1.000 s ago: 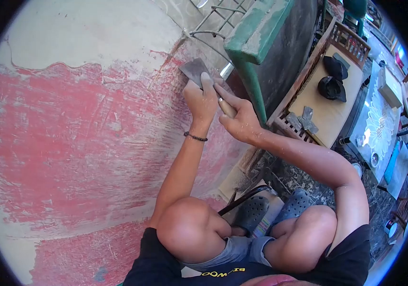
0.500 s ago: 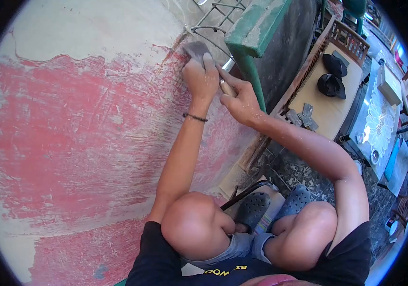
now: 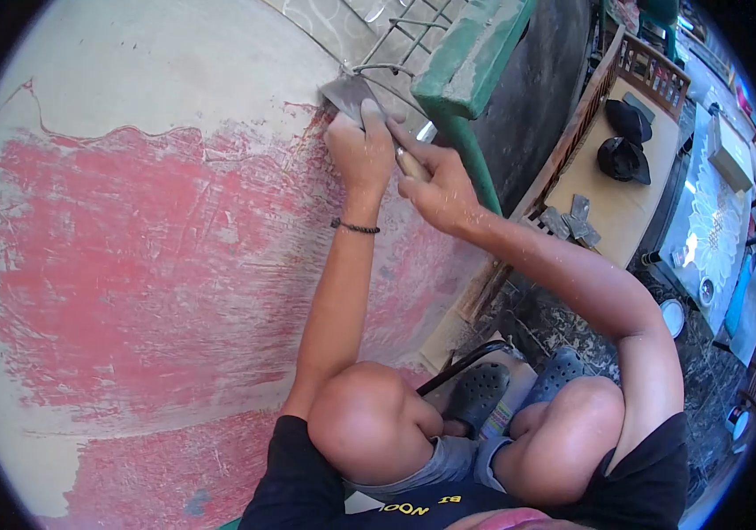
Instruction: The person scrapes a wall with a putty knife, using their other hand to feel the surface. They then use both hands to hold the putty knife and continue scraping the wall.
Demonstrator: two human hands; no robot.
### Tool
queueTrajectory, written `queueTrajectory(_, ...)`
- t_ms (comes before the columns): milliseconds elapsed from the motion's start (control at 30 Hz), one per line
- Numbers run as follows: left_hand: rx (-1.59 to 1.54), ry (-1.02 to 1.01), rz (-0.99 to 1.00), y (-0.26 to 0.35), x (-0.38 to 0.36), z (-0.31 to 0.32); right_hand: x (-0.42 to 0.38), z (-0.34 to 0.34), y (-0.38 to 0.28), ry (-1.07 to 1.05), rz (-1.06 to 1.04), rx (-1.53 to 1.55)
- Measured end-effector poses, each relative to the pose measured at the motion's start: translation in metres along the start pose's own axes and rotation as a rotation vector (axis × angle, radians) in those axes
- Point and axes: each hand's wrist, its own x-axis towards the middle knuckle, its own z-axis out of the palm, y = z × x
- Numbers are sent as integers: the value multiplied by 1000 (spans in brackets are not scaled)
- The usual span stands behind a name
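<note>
Against the upper edge of the scraped wall (image 3: 166, 265), a paint scraper (image 3: 349, 94) lies with its wide grey blade on the surface. My left hand (image 3: 360, 152), with a dark beaded bracelet at the wrist, is closed over the blade, thumb on top. My right hand (image 3: 442, 190) grips the wooden handle, which shows partly between the fingers. Patchy red and white paint covers the wall below the blade, and a whitish layer lies above it. The blade's far edge is near a metal grille (image 3: 404, 40).
A green ledge (image 3: 471, 62) juts out just right of the scraper. Beyond it stands a wooden bench (image 3: 599, 168) with dark caps (image 3: 623, 161) and grey pieces (image 3: 578, 219) on it. A table with a floral cover (image 3: 705, 221) is farther right. My clogs (image 3: 477, 393) rest below.
Both hands and the scraper have shifted slightly left, and more of the blade now shows beyond my left fingers. The camera view has moved a little.
</note>
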Motion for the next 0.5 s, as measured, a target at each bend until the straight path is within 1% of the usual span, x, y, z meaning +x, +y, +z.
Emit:
queueTrajectory(67,27,-16,-14,2,3,1,3,-5,-4,-13,-1,12)
queueTrajectory(133,191,-9,-31,-10,-16,0,-9,-2,13,18,-124,13)
queueTrajectory(167,273,-8,-33,-18,-24,0,-15,-5,17,-12,-86,3)
queueTrajectory(233,55,-12,-59,-24,-34,7,-29,-7,17,-72,6,-7)
queueTrajectory(267,-52,-6,-78,-28,-37,8,-28,-7,21,-57,-2,-10)
queueTrajectory(367,85,8,-12,-4,-21,4,-16,-4,22,-38,-27,19)
queueTrajectory(400,11,16,-43,-7,-21,6,-12,-3,19,-31,-34,36)
queueTrajectory(433,-66,21,-69,-11,-21,10,-11,-8,11,-82,44,80)
queueTrajectory(467,-144,21,-93,-13,-23,13,-14,-10,11,-107,75,85)
queueTrajectory(500,-74,51,-73,-18,-27,13,-17,-11,10,-132,107,90)
